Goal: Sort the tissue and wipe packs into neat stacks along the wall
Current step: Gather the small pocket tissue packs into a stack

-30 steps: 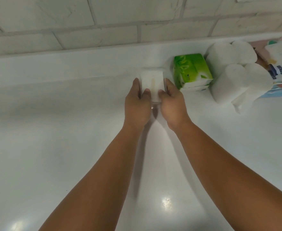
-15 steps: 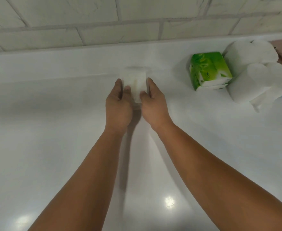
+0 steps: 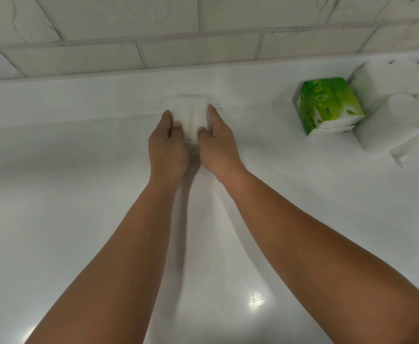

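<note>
With my left hand (image 3: 167, 147) and right hand (image 3: 217, 145) clasping 1 white pack (image 3: 194, 120) between them, I should square it against the ledge just beyond my fingertips.

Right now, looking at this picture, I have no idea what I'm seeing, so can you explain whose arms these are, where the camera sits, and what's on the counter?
There is no machine here. A camera worn on a person's head looks forward and down, so the two bare arms reaching in from the bottom are the wearer's own. The left hand and right hand hold a small white pack between them, pressed from both sides, at the back of a white counter below a tiled wall. To the right sits a green tissue pack, and beside it a cluster of white paper rolls. Whether the white pack holds tissues or wipes is unclear.
</note>
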`<action>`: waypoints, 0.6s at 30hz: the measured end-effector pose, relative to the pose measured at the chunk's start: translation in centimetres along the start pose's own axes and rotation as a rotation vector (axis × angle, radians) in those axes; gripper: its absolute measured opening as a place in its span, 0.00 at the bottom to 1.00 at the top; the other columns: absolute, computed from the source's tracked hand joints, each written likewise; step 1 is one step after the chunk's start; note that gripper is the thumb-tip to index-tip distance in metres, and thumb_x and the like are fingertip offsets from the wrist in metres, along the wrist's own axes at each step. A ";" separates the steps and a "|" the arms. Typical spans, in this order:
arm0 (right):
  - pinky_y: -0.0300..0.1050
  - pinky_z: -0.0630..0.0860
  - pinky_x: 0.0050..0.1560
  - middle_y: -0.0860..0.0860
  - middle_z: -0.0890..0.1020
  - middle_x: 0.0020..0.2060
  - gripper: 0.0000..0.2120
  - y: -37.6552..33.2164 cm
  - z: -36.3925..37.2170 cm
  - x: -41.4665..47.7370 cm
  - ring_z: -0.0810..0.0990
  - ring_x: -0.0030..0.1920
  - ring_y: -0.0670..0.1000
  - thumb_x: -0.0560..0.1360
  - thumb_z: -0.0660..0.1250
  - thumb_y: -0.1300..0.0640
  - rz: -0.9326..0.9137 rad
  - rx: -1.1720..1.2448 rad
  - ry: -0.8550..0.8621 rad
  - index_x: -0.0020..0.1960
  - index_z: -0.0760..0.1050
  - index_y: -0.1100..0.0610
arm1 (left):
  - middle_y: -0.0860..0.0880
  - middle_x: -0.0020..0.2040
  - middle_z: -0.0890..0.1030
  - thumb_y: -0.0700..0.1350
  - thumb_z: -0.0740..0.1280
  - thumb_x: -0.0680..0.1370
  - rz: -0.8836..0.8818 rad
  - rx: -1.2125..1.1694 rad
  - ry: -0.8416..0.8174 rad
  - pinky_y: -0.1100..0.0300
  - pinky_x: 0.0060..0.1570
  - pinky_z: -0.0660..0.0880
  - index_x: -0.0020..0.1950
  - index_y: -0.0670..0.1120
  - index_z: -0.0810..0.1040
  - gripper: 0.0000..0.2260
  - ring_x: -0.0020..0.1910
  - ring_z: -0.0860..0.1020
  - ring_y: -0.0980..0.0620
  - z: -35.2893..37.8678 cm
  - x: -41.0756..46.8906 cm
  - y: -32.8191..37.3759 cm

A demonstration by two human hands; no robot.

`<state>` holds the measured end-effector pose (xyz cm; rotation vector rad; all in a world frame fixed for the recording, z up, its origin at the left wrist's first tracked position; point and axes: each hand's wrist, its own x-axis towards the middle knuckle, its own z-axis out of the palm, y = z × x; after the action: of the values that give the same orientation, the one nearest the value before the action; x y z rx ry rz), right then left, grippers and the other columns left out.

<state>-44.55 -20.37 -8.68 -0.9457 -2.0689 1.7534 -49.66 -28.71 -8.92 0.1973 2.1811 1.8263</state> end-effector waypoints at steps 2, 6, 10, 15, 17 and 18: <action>0.33 0.57 0.69 0.48 0.62 0.78 0.29 0.0 0.1 0.1 0.61 0.77 0.47 0.81 0.55 0.64 0.004 -0.001 0.003 0.81 0.54 0.54 | 0.49 0.79 0.66 0.41 0.58 0.85 -0.012 -0.002 -0.002 0.55 0.78 0.62 0.80 0.41 0.62 0.22 0.77 0.64 0.54 0.0 0.2 -0.2; 0.37 0.55 0.75 0.49 0.60 0.79 0.28 0.0 0.3 -0.1 0.58 0.78 0.47 0.81 0.54 0.64 -0.008 -0.013 -0.010 0.80 0.54 0.55 | 0.49 0.80 0.65 0.42 0.57 0.85 -0.023 -0.014 0.008 0.55 0.78 0.61 0.80 0.42 0.62 0.22 0.78 0.63 0.54 -0.1 0.0 -0.4; 0.38 0.54 0.76 0.50 0.61 0.79 0.28 0.0 0.6 0.0 0.59 0.78 0.48 0.81 0.55 0.64 -0.011 -0.032 -0.004 0.80 0.55 0.56 | 0.49 0.80 0.65 0.43 0.57 0.86 -0.011 0.012 -0.010 0.55 0.78 0.61 0.80 0.42 0.61 0.22 0.78 0.63 0.54 -0.5 0.0 -0.3; 0.48 0.62 0.76 0.49 0.63 0.78 0.29 -0.7 -0.5 -0.4 0.64 0.76 0.48 0.81 0.59 0.58 -0.027 0.001 0.016 0.80 0.55 0.54 | 0.48 0.77 0.69 0.57 0.57 0.84 0.007 0.090 -0.049 0.59 0.76 0.61 0.79 0.44 0.66 0.27 0.77 0.67 0.53 -1.0 0.2 0.2; 0.48 0.62 0.76 0.48 0.63 0.78 0.29 -1.0 -1.5 -1.0 0.65 0.75 0.48 0.81 0.61 0.56 -0.053 0.016 0.040 0.80 0.56 0.54 | 0.43 0.76 0.69 0.58 0.56 0.84 0.028 0.134 -0.011 0.54 0.76 0.63 0.77 0.40 0.66 0.29 0.76 0.67 0.47 -1.3 0.2 0.1; 0.45 0.64 0.75 0.48 0.65 0.77 0.28 -1.0 -2.4 -1.3 0.68 0.74 0.47 0.81 0.62 0.55 -0.077 0.019 0.061 0.79 0.59 0.54 | 0.39 0.75 0.70 0.59 0.56 0.83 0.057 0.182 0.020 0.50 0.76 0.64 0.75 0.38 0.67 0.30 0.75 0.68 0.43 -1.3 0.0 0.3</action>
<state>-42.50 -19.35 -6.92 -0.8899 -2.0201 1.6817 -50.06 -29.87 -8.39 0.2838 2.3791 1.6642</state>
